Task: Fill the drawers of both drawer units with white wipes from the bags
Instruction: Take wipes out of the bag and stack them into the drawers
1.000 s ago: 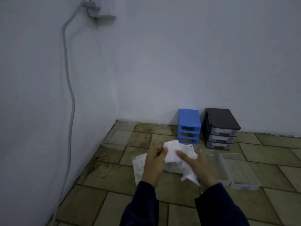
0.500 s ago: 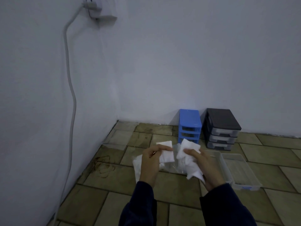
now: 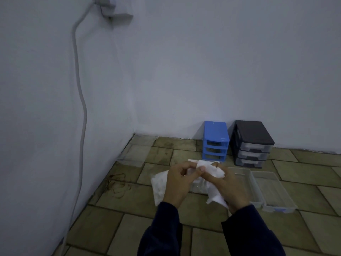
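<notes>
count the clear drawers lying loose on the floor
2. One drawer lies just right of the right hand, partly behind it; the other drawer lies against its right side. More could be hidden behind the hands and wipes.

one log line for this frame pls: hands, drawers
left hand: pinches white wipes | right hand: grips wipes | two clear drawers: out on floor | blue unit: slots open

two bare hands, left hand (image 3: 178,182) and right hand (image 3: 227,183), emerging from long dark navy sleeves (image 3: 162,231) reaching the wrists.
</notes>
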